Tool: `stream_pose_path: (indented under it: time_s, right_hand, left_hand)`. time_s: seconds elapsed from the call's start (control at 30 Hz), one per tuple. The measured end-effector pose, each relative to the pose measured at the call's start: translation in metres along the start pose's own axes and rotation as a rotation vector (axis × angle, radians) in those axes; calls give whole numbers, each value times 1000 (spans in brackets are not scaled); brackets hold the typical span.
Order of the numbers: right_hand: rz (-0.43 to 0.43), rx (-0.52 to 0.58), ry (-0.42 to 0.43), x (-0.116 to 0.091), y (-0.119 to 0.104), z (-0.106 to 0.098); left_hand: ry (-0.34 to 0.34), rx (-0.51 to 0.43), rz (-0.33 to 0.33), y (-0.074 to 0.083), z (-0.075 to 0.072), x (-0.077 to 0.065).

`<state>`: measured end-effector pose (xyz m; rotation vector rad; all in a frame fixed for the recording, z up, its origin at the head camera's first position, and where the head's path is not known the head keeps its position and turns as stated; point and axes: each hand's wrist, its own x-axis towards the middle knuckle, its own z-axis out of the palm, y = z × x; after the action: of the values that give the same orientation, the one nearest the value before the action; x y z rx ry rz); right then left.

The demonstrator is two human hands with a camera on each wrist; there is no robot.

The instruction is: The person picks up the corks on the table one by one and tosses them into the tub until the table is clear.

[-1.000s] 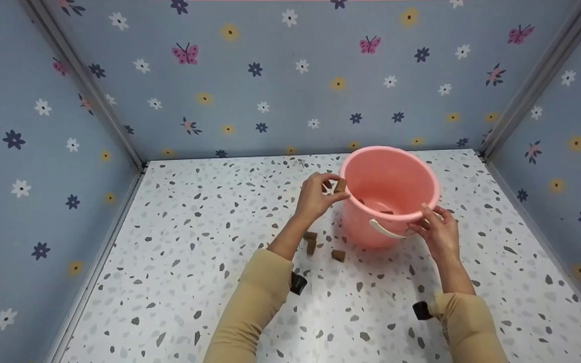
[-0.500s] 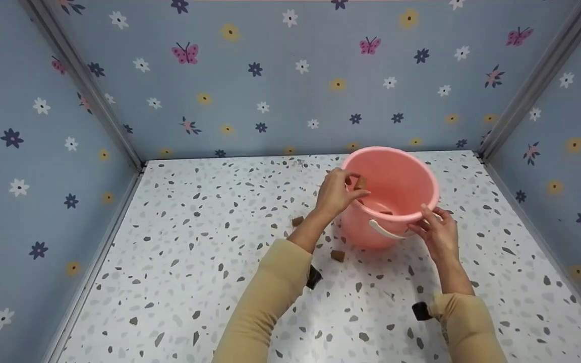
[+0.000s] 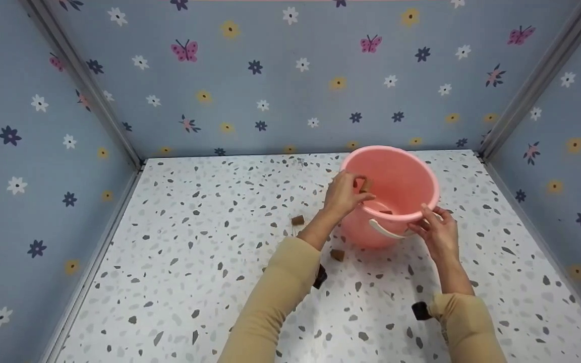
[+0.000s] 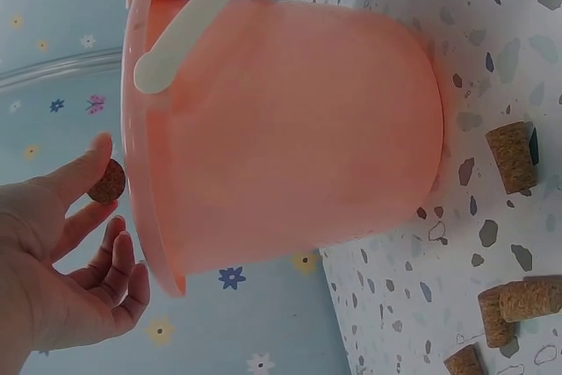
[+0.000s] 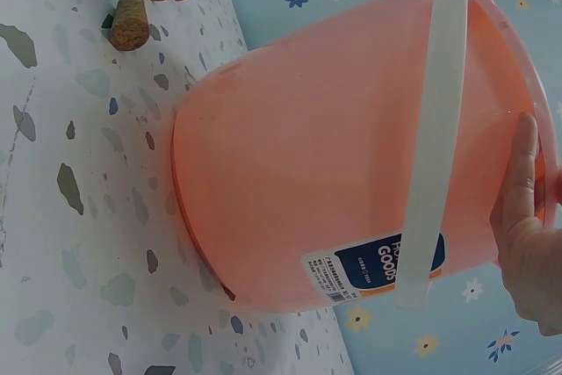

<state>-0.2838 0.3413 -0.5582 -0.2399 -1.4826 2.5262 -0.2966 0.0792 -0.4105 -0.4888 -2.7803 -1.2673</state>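
Observation:
A pink bucket [image 3: 366, 232] stands upright on the speckled table. My left hand [image 3: 340, 195] pinches a cork [image 3: 366, 184] between thumb and fingers over the bucket's left rim; the left wrist view shows one round end of this cork [image 4: 106, 183] beside the rim. At the bucket's right front, my right hand [image 3: 440, 233] holds the rim, thumb on one side and fingers on the other. Inside the bucket a brown piece [image 3: 386, 212] shows near the bottom. Left of the bucket lie loose corks, one near its base [image 4: 512, 157] and others [image 4: 531, 299] farther off.
A white handle [image 3: 385, 230] hangs down the bucket's front. The right wrist view shows a printed label [image 5: 373, 265] on its side. Flowered panels [image 3: 290, 75] enclose the table at the back and sides. Loose corks [image 3: 297, 220] lie below the left forearm.
My left hand has moved right with its cork, from outside the bucket's left edge to over its opening. The right hand and the bucket have stayed in place.

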Motion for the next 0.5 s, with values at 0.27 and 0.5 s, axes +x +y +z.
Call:
stream_pose_path:
  time_s: [0.27, 0.5]
  right_hand:
    - [-59, 41, -21, 20, 20, -20]
    - [36, 72, -13, -61, -54, 71]
  left_hand:
    - [-5, -20, 8, -1, -2, 1]
    - [-15, -39, 33, -4, -4, -2]
